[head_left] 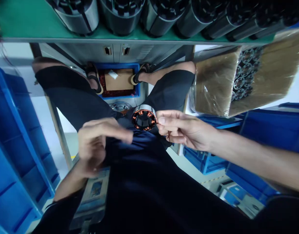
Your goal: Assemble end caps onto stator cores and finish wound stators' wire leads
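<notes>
Both hands are working mid-frame: my right hand (pixel 185 130) is pinching a copper wire end at the wound stator (pixel 144 119), which is resting on my lap, while my left hand (pixel 98 143) is hovering half-curled, empty. I judge the windings finished, lead dressing remaining.

The right hand (pixel 180 128) pinches the rim of a motor coil ring (pixel 144 118) wound with copper wire, held over the person's lap. The left hand (pixel 98 143) hovers just beside it, fingers curled and blurred. Blue bins (pixel 15 143) stand around, metal cylinders (pixel 120 14) line a green shelf (pixel 25 27)
</notes>
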A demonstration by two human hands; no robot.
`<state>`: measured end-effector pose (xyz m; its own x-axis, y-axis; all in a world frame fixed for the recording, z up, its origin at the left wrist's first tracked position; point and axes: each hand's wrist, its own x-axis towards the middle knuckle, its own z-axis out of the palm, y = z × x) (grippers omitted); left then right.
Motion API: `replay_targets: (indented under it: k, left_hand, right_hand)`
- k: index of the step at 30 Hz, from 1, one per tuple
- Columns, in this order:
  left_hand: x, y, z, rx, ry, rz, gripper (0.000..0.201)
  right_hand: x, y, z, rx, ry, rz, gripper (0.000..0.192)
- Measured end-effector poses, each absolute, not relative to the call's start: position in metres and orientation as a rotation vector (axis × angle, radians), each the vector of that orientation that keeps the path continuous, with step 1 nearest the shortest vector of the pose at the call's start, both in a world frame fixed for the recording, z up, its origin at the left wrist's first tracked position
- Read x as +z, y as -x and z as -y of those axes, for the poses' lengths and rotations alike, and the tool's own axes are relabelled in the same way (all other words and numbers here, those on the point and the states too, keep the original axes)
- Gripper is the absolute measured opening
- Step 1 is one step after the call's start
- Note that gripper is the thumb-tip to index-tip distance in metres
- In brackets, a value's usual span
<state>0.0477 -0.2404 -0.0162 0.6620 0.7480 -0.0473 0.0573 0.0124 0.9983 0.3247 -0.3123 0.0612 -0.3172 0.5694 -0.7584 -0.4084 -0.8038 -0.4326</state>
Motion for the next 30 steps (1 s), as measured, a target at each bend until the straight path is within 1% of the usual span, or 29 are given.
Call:
replay_targets:
  k: [1, 2, 3, 4, 5, 6, 7, 9, 10, 11, 13, 14, 15, 16, 17, 18, 20, 22, 23, 24, 25, 26, 28, 30]
  left_hand:
    - [-0.017, -0.051, 0.237, 0.759, -1.718, -0.685, 0.071]
    - [-0.017, -0.056, 0.233, 0.880, -1.940, -0.618, 0.073]
    - [-0.018, -0.063, 0.228, 0.977, -2.109, -0.538, 0.074]
    - [-0.017, -0.071, 0.224, 1.010, -2.180, -0.470, 0.071]
    - [-0.016, -0.078, 0.221, 0.942, -2.116, -0.441, 0.064]
    - [-0.013, -0.085, 0.219, 0.801, -1.975, -0.433, 0.056]
    - [-0.009, -0.091, 0.219, 0.616, -1.816, -0.433, 0.053]
    - [0.002, -0.097, 0.219, 0.187, -1.491, -0.372, 0.070]
    - [0.007, -0.098, 0.219, 0.027, -1.352, -0.330, 0.075]
    - [0.012, -0.098, 0.218, -0.043, -1.282, -0.313, 0.071]
    - [0.019, -0.093, 0.216, 0.032, -1.401, -0.401, 0.042]
    - [0.021, -0.091, 0.214, 0.151, -1.577, -0.466, 0.036]
    - [0.023, -0.088, 0.213, 0.311, -1.794, -0.502, 0.040]
    - [0.024, -0.086, 0.213, 0.466, -1.987, -0.489, 0.043]
    - [0.025, -0.085, 0.213, 0.583, -2.114, -0.446, 0.041]
    - [0.026, -0.085, 0.214, 0.652, -2.166, -0.427, 0.037]
    - [0.028, -0.089, 0.219, 0.707, -2.146, -0.492, 0.029]
    - [0.029, -0.093, 0.223, 0.741, -2.128, -0.516, 0.027]
    - [0.028, -0.095, 0.224, 0.765, -2.146, -0.467, 0.028]
    - [0.027, -0.095, 0.224, 0.797, -2.182, -0.387, 0.030]
    - [0.025, -0.094, 0.224, 0.829, -2.231, -0.299, 0.033]
    - [0.022, -0.092, 0.223, 0.839, -2.284, -0.232, 0.035]
    - [0.019, -0.087, 0.219, 0.777, -2.319, -0.231, 0.038]
    - [0.018, -0.082, 0.215, 0.527, -2.146, -0.348, 0.038]
  right_hand:
    - [0.060, -0.322, 0.317, 2.175, 1.288, 0.077, 0.061]
    - [0.062, -0.319, 0.319, 2.217, 1.240, 0.028, 0.061]
    - [0.065, -0.318, 0.319, 2.254, 1.192, 0.057, 0.058]
    - [0.069, -0.318, 0.316, 2.271, 1.161, 0.161, 0.054]
    - [0.074, -0.320, 0.312, 2.252, 1.151, 0.348, 0.050]
    - [0.080, -0.324, 0.306, 2.188, 1.176, 0.601, 0.047]
    - [0.086, -0.329, 0.299, 2.085, 1.222, 0.871, 0.045]
    - [0.096, -0.343, 0.286, 1.877, 1.332, 1.297, 0.045]
    - [0.100, -0.352, 0.280, 1.790, 1.387, 1.457, 0.047]
    - [0.104, -0.361, 0.275, 1.703, 1.438, 1.592, 0.047]
    - [0.111, -0.377, 0.269, 1.480, 1.498, 1.772, 0.037]
    - [0.114, -0.384, 0.268, 1.363, 1.520, 1.814, 0.035]
    - [0.115, -0.390, 0.267, 1.295, 1.545, 1.807, 0.037]
    - [0.116, -0.394, 0.267, 1.320, 1.568, 1.755, 0.040]
    - [0.115, -0.395, 0.267, 1.443, 1.578, 1.678, 0.042]
    - [0.112, -0.393, 0.267, 1.647, 1.571, 1.583, 0.041]
    - [0.102, -0.385, 0.269, 2.173, 1.463, 1.306, 0.038]
    - [0.089, -0.372, 0.274, 2.579, 1.277, 0.923, 0.044]
    - [0.083, -0.367, 0.278, 2.676, 1.200, 0.788, 0.048]
    - [0.079, -0.362, 0.282, 2.693, 1.143, 0.746, 0.050]
    - [0.077, -0.358, 0.287, 2.628, 1.116, 0.819, 0.049]
    - [0.076, -0.356, 0.291, 2.473, 1.129, 1.023, 0.045]
    - [0.080, -0.353, 0.297, 1.988, 1.211, 1.541, 0.036]
    - [0.087, -0.352, 0.299, 1.463, 1.271, 1.977, 0.037]
